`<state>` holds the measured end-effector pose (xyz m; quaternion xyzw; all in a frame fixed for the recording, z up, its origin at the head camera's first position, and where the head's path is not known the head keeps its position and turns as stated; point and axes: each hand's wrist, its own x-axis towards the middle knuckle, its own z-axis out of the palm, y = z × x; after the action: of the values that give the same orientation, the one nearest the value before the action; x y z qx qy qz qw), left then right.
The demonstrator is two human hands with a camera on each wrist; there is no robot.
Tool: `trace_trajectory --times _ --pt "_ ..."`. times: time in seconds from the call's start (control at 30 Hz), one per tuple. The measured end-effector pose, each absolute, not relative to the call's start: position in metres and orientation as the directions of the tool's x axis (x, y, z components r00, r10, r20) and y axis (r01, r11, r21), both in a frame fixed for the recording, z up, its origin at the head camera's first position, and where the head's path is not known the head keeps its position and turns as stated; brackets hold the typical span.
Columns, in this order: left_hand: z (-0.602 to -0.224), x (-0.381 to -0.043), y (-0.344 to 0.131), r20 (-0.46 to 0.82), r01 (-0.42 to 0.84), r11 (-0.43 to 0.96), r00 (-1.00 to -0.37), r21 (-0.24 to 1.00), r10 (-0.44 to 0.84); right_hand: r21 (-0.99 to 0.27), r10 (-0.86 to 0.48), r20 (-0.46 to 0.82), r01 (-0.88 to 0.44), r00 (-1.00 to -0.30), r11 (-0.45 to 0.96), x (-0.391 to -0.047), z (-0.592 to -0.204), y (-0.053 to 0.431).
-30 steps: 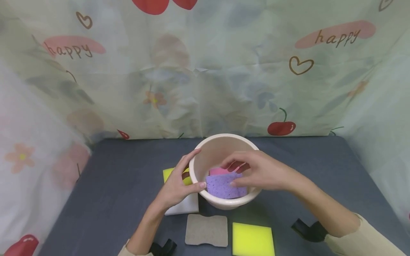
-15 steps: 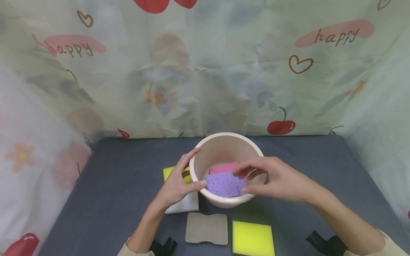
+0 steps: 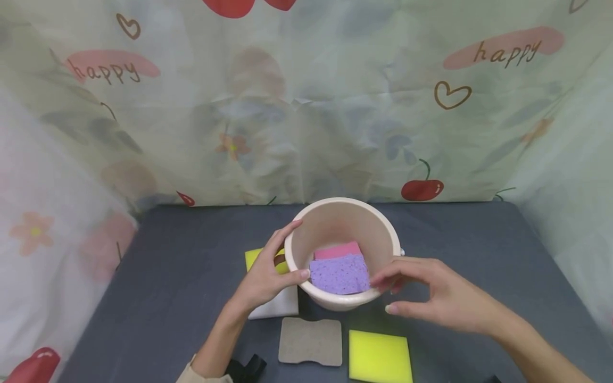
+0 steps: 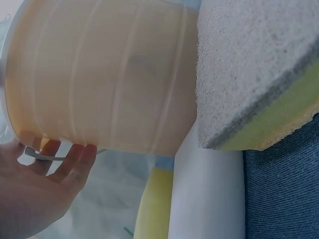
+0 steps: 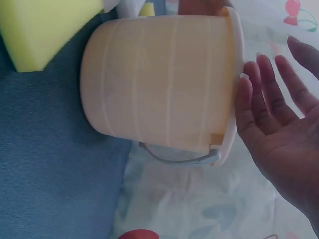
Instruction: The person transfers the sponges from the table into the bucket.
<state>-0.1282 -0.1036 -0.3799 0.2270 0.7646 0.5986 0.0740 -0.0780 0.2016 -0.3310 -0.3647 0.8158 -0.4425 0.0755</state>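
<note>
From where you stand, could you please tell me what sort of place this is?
Probably a small curtained-off workspace: a dark blue-grey tabletop, pale cherry-printed sheets hanging behind and beside it, and a round cream plastic bucket.

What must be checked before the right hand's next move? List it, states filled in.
1. Bucket upright: ok.
2. Left hand holding the bucket by its rim: ok.
3. Right hand carrying nothing: ok.
4. Right hand clear of the rim: cannot tell; its fingers overlap the rim in the right wrist view.
5. Purple sponge inside the bucket: ok.
6. Far yellow sponge fully visible: not ok; the left hand covers part of it.
</note>
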Motion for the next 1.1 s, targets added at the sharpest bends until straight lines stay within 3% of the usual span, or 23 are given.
trace_trajectory --times 0.4,0.7,1.1 --pt "-0.381 -0.128 -0.104 0.162 0.254 0.162 -0.886 0.954 0.435 -0.775 -0.668 0.343 -0.600 -0.660 0.195 -0.062 -0.350 0.206" --pt "-0.381 -0.128 -0.103 0.166 0.259 0.163 -0.885 0.952 0.435 -0.798 -0.620 0.345 -0.568 -0.705 0.201 -0.049 -0.383 0.209" --pt "-0.380 -0.127 -0.103 0.170 0.266 0.171 -0.886 0.949 0.432 -0.794 -0.620 0.323 -0.561 -0.715 0.232 -0.043 -0.412 0.214"
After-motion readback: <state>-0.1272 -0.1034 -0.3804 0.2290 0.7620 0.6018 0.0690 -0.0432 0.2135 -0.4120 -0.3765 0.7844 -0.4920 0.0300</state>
